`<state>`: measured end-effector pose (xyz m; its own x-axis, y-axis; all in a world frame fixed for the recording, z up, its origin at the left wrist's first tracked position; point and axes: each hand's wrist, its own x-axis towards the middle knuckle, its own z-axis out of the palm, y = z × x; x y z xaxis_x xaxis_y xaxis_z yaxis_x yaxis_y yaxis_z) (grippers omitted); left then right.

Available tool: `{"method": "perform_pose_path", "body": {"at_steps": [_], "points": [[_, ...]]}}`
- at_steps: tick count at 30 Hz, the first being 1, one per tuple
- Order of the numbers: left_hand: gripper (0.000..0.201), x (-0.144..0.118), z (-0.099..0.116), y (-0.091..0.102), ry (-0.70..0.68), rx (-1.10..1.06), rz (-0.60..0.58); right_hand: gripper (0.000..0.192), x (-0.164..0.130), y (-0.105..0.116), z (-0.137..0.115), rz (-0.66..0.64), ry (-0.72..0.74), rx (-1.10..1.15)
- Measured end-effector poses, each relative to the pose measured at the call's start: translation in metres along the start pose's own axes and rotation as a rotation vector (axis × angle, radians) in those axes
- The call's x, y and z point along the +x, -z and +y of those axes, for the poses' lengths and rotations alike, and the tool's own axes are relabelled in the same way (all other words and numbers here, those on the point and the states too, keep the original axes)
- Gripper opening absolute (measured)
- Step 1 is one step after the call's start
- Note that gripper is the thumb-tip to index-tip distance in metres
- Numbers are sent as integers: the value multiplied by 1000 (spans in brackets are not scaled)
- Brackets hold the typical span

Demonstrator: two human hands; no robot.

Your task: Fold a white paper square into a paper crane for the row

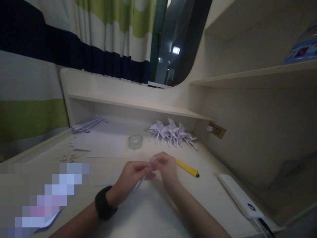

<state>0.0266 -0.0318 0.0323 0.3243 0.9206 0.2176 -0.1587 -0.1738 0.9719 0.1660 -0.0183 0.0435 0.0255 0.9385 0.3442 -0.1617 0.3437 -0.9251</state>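
Observation:
My left hand (135, 173), with a black band at the wrist, pinches a thin white rolled paper stick (140, 185) that slants down toward me. Against its fingertips, my right hand (165, 167) is closed in a pinch at the stick's upper end; the fingers hide the exact contact. Just beyond the right hand lies a yellow utility knife (187, 168), partly covered by it. A clear tape roll (135, 142) rests flat behind both hands. Several white paper pinwheels (170, 130) with paper stems lie bunched at the back of the desk.
White paper sheets (106, 140) and a bundle of paper strips (88, 126) lie at back left, near a small heap of pale bits (68, 158). At right are a white power strip (237, 195) and a wall socket (218, 130). A shelf (138, 103) overhangs the desk's back.

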Motion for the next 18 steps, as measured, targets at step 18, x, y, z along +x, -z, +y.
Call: {"method": "perform_pose_path", "body": {"at_steps": [18], "points": [[32,0,-3,-4,-16,140,60,17,2,7,6,-33,-10,-9]]}}
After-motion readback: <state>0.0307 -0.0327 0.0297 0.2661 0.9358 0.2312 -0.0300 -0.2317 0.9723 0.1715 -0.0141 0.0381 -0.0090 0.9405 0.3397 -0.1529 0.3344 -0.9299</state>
